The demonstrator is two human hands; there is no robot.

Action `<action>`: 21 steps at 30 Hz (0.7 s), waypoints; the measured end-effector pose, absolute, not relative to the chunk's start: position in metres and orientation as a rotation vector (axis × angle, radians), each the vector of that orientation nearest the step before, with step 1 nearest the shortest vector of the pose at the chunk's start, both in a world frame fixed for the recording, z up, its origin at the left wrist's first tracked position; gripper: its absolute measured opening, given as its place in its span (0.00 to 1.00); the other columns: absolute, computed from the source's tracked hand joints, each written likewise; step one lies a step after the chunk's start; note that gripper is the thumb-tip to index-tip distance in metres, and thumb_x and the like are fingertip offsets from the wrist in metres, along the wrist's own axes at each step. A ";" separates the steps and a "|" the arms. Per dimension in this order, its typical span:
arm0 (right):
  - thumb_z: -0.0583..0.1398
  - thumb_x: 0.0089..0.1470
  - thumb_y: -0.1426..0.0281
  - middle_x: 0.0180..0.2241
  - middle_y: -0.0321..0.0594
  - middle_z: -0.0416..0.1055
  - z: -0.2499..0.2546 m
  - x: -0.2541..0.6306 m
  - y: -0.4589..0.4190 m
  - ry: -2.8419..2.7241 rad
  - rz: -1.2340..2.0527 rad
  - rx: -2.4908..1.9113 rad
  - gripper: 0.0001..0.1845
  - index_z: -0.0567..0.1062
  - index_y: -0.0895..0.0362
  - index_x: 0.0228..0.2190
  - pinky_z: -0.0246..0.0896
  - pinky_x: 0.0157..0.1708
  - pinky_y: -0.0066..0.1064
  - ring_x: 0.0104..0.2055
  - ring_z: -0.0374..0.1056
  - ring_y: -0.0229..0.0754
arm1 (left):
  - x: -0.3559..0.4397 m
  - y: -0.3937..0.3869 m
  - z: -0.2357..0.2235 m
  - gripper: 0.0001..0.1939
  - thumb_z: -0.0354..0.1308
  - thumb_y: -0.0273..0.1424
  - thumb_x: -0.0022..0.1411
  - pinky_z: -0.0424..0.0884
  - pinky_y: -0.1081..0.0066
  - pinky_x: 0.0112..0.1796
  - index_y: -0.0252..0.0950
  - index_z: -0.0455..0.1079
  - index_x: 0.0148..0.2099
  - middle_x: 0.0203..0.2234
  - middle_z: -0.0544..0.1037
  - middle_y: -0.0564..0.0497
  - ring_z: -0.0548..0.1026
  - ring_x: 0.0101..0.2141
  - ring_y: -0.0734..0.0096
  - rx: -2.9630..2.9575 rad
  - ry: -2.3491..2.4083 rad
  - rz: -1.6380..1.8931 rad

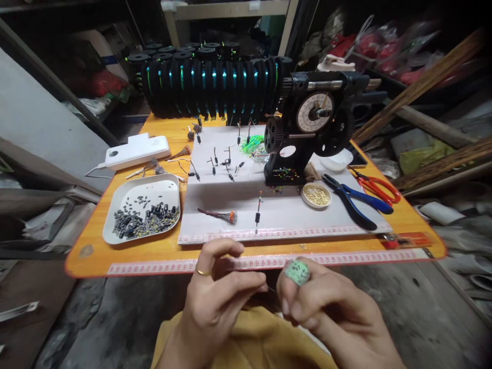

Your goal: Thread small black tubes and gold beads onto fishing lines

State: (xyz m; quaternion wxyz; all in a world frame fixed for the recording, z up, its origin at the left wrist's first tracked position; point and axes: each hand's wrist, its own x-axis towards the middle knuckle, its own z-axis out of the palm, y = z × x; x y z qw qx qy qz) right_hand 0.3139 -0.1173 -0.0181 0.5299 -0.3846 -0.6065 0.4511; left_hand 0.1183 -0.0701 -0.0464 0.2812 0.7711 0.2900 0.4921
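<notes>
My left hand (215,297), with a gold ring on one finger, is in front of the table edge, its thumb and fingertip pinched on a thin line (271,290). The line runs across to my right hand (330,302), whose thumb and index finger are also closed on it. A green speckled wrap (297,272) covers part of a right finger. Whatever else lies between those fingertips is hidden. Beyond my hands, on the white board (215,192), lie a small black cylinder on a stem (257,218) and an orange-tipped bundle of fine wires (226,217).
A white tray (108,218) of small grey and black pieces stands left, near a white power adapter (138,152). A black winding machine (286,164) carries spools (215,84) at the back. Right are a dish of gold beads (315,196), blue-handled pliers (351,200) and orange-handled cutters (378,187).
</notes>
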 end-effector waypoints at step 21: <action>0.67 0.57 0.62 0.28 0.31 0.69 -0.002 0.298 -0.114 -0.933 1.451 -1.242 0.15 0.67 0.53 0.31 0.61 0.31 0.23 0.29 0.64 0.32 | 0.132 -0.081 -0.041 0.22 0.66 0.14 0.57 0.83 0.77 0.36 0.46 0.75 0.46 0.33 0.84 0.58 0.83 0.33 0.75 1.233 0.676 1.189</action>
